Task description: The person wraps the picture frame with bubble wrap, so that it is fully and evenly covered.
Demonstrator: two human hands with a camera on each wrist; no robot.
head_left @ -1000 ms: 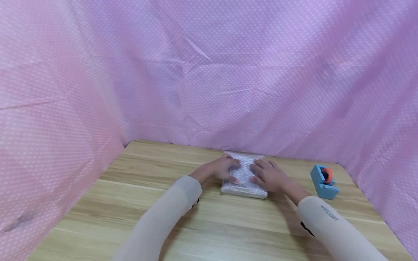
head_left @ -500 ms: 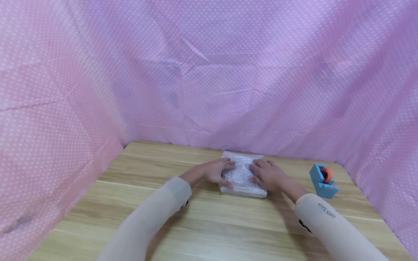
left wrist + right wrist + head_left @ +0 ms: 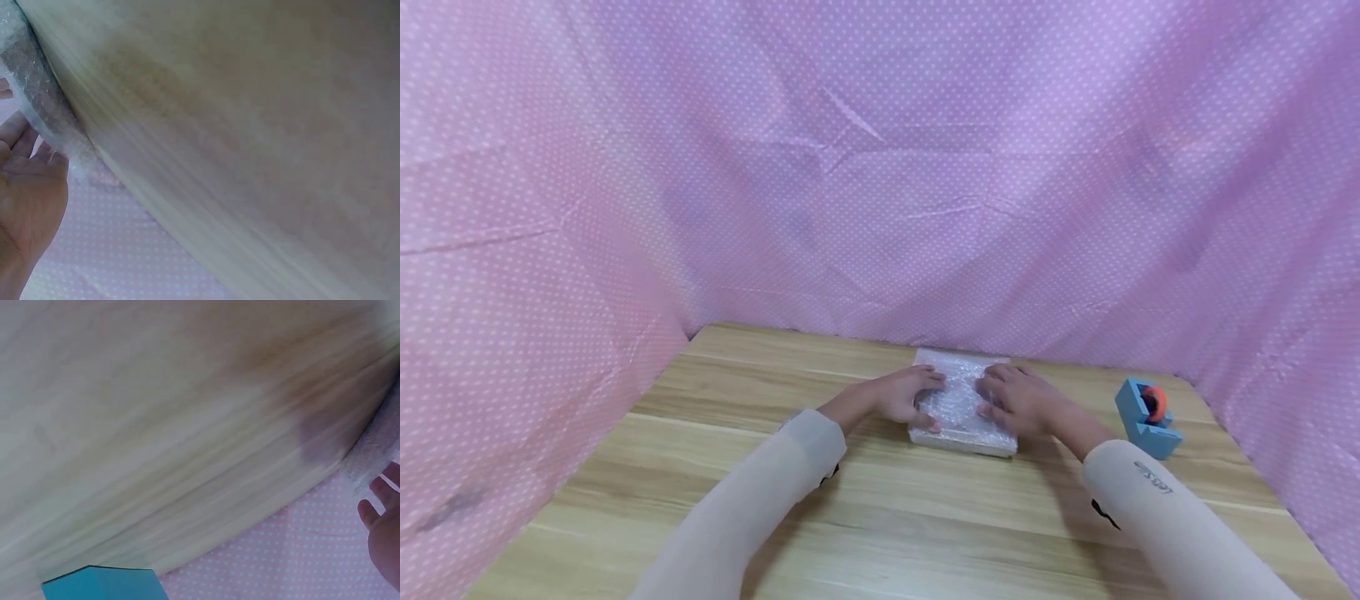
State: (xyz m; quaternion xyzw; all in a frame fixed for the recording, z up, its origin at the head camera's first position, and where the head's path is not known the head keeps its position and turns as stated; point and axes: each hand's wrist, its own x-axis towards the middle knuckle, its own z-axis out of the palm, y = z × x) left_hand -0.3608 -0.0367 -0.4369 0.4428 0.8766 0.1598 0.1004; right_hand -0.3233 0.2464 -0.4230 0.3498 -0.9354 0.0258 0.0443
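A flat package in clear bubble wrap [image 3: 958, 404] lies near the far edge of the wooden table. My left hand [image 3: 901, 396] rests on its left side, thumb and fingers spread over the top. On the opposite side my right hand [image 3: 1028, 402] touches the wrap with loosely bent fingers. In the left wrist view, the left hand [image 3: 31, 197] has its fingers against the side of the package [image 3: 47, 94]. At the right wrist view's edge, the right hand [image 3: 387, 534] is partly cut off beside the wrap [image 3: 378, 440].
To the right on the table [image 3: 880, 517] stands a blue tape dispenser [image 3: 1157, 442] with an orange roll [image 3: 1156, 403]; its blue side [image 3: 106, 584] shows in the right wrist view. A pink dotted cloth [image 3: 880, 208] hangs around the back and sides.
My left hand has slid left, from further in on the package to its left side. The right hand stays almost in place, and the package has hardly moved.
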